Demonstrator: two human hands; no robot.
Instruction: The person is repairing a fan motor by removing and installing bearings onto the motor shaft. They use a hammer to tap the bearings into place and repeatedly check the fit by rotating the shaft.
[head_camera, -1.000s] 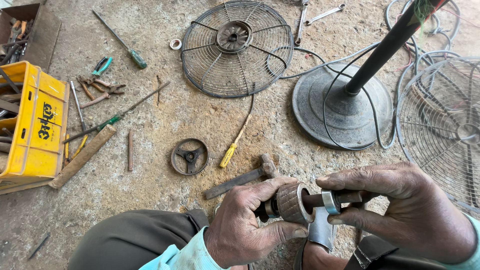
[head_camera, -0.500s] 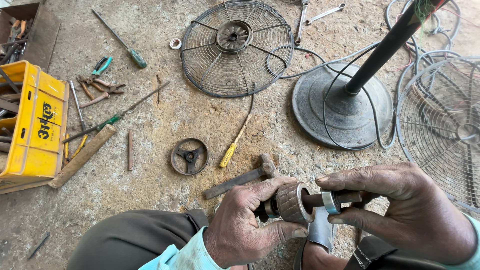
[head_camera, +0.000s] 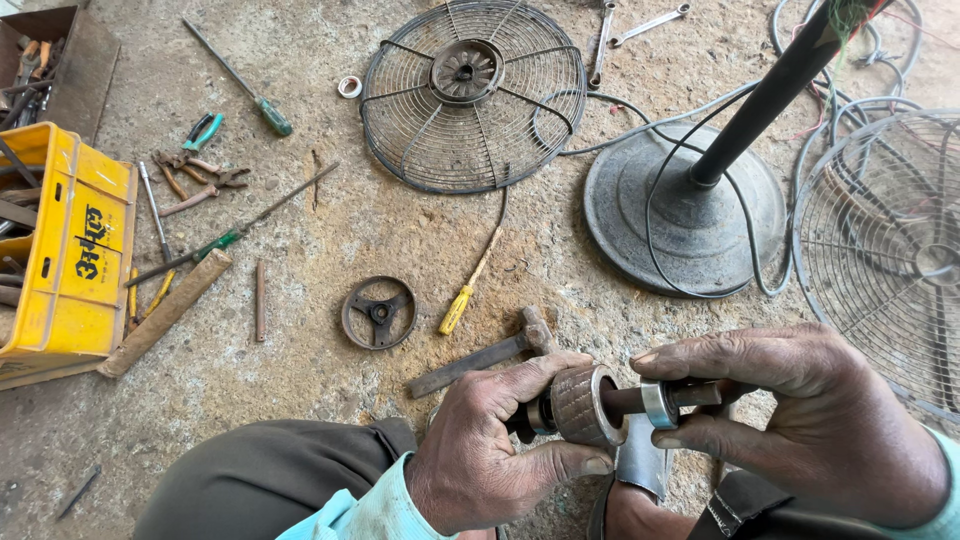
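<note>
Bare, gritty concrete floor (head_camera: 330, 230) strewn with fan parts and hand tools, two hands working a motor rotor over it.

Nothing has shifted since the earlier frames: the left hand (head_camera: 490, 450) still wraps its fingers and thumb around the ribbed rotor (head_camera: 580, 405), and the right hand (head_camera: 800, 420) still pinches the rotor's shaft (head_camera: 625, 400) and the silver bearing ring (head_camera: 660, 404) between thumb and curled fingers, low in the view just above the person's knees. The far end of the shaft is hidden under the right fingers, and a shiny metal piece below the rotor is too covered to identify. The wire fan guard (head_camera: 885, 250) at right is cut off by the frame. At left, a yellow plastic crate (head_camera: 75, 260) holds dark metal pieces, only partly seen. A hammer (head_camera: 480, 358) lies just beyond the left hand.
</note>
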